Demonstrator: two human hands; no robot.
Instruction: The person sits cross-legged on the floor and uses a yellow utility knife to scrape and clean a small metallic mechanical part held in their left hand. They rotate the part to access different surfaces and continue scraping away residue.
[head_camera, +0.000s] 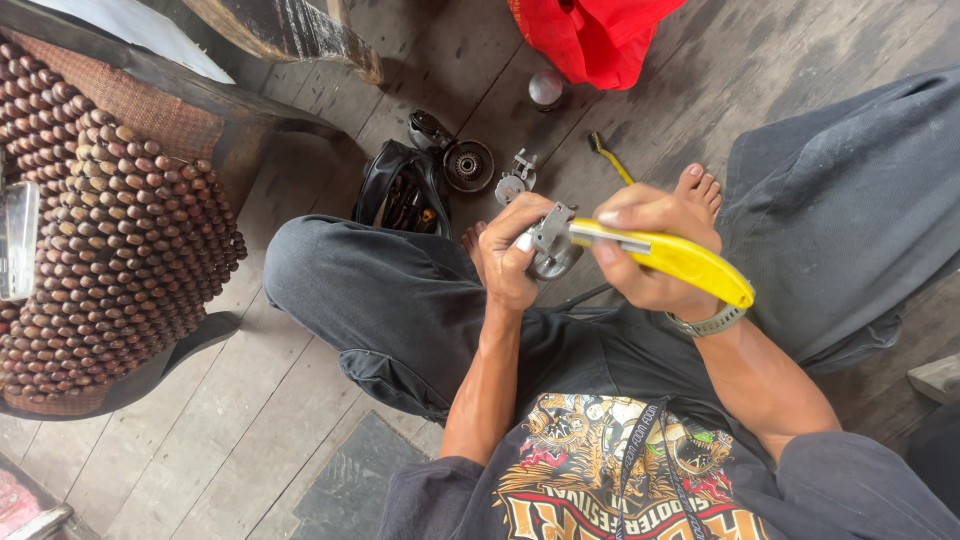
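Two bare hands meet above the person's crossed legs, over the grey wooden plank floor (250, 400). The left hand (512, 258) has its forearm rising straight from the lap, and its fingers are curled closed around a small grey metal part with a round body (552, 248), which it holds upright at about knee level. The right hand (655, 255), with a grey wristband, comes from the right side with the wrist bent; it is closed firmly around a yellow plastic utility knife with a silver metal blade rail (672, 256). The tip of the knife touches the top of the metal part. The part looks dull and worn, with a square plate on the upper side. On the floor beyond the hands lie a black open pouch (402, 195), a round dark metal disc (468, 165), another small grey metal piece (516, 180) and a red plastic bag (590, 35).
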